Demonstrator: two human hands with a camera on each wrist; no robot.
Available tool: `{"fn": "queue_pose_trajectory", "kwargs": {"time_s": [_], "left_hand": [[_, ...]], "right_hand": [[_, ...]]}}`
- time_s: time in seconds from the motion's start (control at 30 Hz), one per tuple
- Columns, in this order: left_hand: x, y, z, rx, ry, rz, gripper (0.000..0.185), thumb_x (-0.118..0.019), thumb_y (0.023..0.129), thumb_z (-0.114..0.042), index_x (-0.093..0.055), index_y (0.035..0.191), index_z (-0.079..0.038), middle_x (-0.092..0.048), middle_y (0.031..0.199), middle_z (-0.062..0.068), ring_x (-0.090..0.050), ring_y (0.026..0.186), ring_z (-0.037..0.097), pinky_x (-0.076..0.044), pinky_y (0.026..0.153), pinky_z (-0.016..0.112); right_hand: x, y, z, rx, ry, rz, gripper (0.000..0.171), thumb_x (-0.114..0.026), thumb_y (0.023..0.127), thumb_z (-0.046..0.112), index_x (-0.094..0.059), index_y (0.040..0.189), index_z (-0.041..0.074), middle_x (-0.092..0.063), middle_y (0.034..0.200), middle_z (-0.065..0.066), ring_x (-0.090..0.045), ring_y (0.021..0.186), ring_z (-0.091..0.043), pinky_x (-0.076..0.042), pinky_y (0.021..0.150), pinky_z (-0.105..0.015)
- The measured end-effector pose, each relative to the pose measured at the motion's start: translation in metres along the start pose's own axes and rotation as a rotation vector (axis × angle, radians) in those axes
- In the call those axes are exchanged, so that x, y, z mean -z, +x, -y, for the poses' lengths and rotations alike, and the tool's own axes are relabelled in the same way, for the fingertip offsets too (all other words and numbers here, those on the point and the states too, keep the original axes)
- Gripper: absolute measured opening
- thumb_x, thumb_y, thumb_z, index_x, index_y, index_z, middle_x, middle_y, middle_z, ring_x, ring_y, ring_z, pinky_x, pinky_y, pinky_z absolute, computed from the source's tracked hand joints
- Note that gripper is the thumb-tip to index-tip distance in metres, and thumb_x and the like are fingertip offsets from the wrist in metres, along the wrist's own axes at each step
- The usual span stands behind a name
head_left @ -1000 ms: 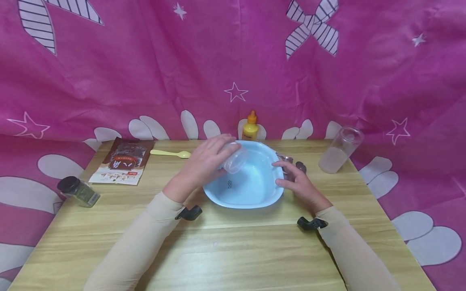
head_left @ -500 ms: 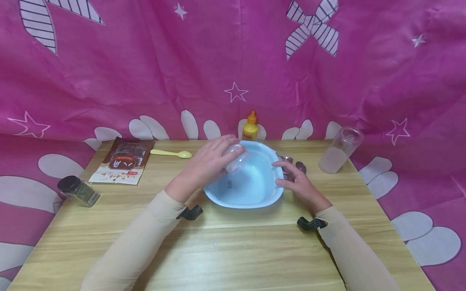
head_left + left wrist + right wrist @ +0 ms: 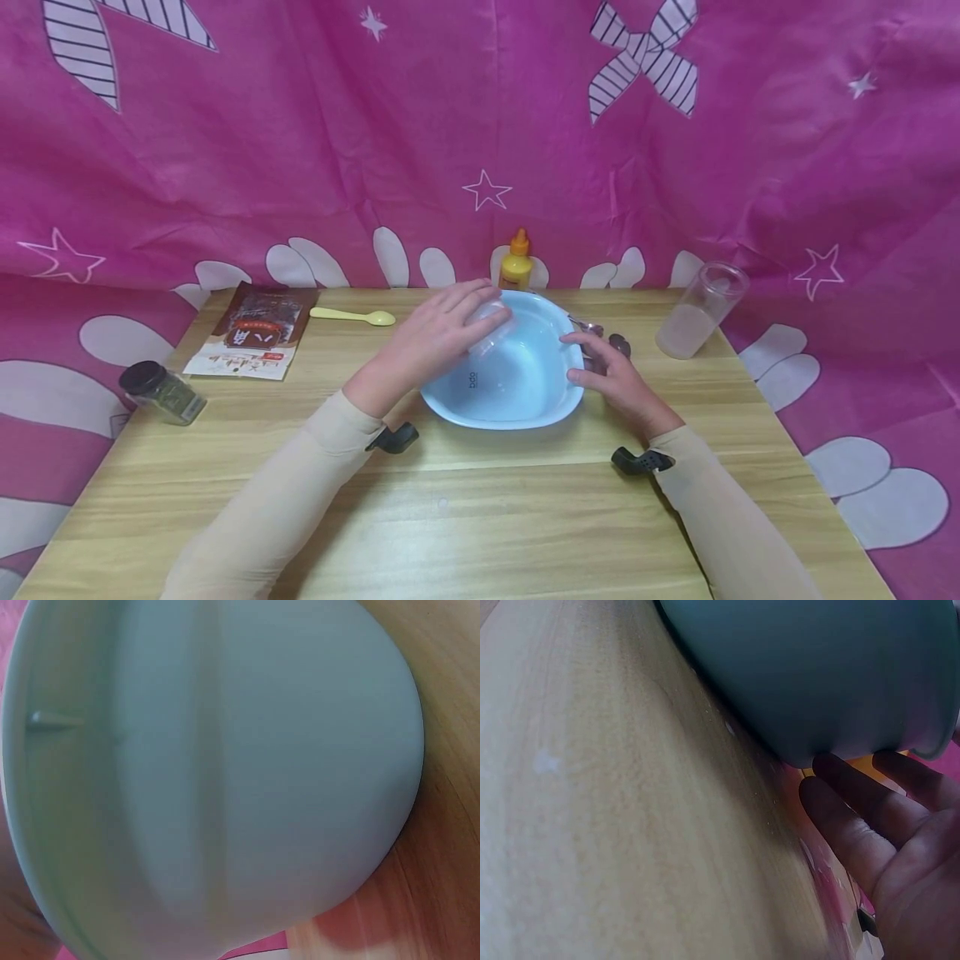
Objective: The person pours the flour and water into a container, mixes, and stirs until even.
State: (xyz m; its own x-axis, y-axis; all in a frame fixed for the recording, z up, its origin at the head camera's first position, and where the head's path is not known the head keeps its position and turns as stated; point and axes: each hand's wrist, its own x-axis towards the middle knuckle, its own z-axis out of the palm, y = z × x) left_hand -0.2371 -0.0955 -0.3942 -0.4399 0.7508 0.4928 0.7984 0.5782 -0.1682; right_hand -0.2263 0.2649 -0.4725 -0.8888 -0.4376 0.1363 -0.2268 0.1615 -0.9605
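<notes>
A light blue plastic basin (image 3: 504,423) sits on the wooden table, its outer wall (image 3: 315,750) filling much of the left wrist view. My left hand (image 3: 431,337) holds a clear plastic cup (image 3: 491,337) tipped over the basin's left side; the hand covers most of the cup. My right hand (image 3: 617,375) grips the basin's right rim, thumb and index finger over the edge. In the right wrist view, other fingers (image 3: 855,791) press against the outside wall below the rim. The basin's visible inside is bare apart from small dark lettering near the left.
Behind the basin stands a yellow bottle (image 3: 516,271) with an orange nozzle. Shiny metal spoon-like pieces (image 3: 592,329) lie beside my right fingers. A clear tumbler (image 3: 686,329) of cloudy liquid is farther right. Leftward are a yellow spoon (image 3: 352,316), a brown packet (image 3: 251,333) and a dark-lidded jar (image 3: 163,392).
My left hand has shifted slightly to the right over the basin with the cup, and covers more of it. My right hand and the basin have stayed put.
</notes>
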Motion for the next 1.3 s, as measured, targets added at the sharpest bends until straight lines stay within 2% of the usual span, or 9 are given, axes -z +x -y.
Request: {"fn": "queue_pose_trajectory", "kwargs": {"time_s": [0.17,0.37,0.63,1.3], "left_hand": [[-0.0002,0.0010,-0.0008,-0.008,0.019,0.003,0.066,-0.082,0.098,-0.002,-0.060,0.157,-0.022,-0.056,0.163,0.015,-0.042,0.159,0.035,-0.041,0.130,0.053],[0.0007,0.0018,-0.0023,-0.014,0.037,0.020,0.066,-0.078,0.100,0.003,-0.059,0.158,-0.022,-0.053,0.166,0.015,-0.040,0.160,0.035,-0.037,0.132,0.051],[0.0029,0.0024,-0.0032,-0.038,0.054,0.042,0.072,-0.081,0.097,0.004,-0.057,0.160,-0.022,-0.050,0.168,0.014,-0.041,0.158,0.036,-0.037,0.132,0.051],[0.0016,0.0024,-0.0039,-0.085,0.108,0.041,0.074,-0.085,0.095,0.000,-0.057,0.160,-0.021,-0.050,0.168,0.014,-0.039,0.161,0.035,-0.029,0.136,0.049]], "right_hand": [[-0.0001,0.0008,-0.0014,0.011,0.000,0.001,0.053,-0.073,0.106,0.008,-0.056,0.156,0.008,-0.035,0.174,-0.018,-0.071,0.125,-0.032,-0.068,0.093,-0.041],[0.0000,0.0005,-0.0011,-0.001,-0.010,-0.003,0.053,-0.074,0.106,0.010,-0.057,0.156,0.011,-0.035,0.174,-0.016,-0.070,0.127,-0.040,-0.068,0.093,-0.042],[-0.0006,0.0003,-0.0003,-0.014,-0.012,-0.009,0.053,-0.075,0.106,0.011,-0.057,0.156,0.013,-0.032,0.177,-0.014,-0.064,0.135,-0.051,-0.067,0.095,-0.041],[-0.0016,-0.0003,-0.0004,-0.030,-0.008,-0.012,0.054,-0.075,0.106,0.014,-0.057,0.157,0.015,-0.032,0.178,-0.011,-0.061,0.139,-0.051,-0.066,0.098,-0.038]]}}
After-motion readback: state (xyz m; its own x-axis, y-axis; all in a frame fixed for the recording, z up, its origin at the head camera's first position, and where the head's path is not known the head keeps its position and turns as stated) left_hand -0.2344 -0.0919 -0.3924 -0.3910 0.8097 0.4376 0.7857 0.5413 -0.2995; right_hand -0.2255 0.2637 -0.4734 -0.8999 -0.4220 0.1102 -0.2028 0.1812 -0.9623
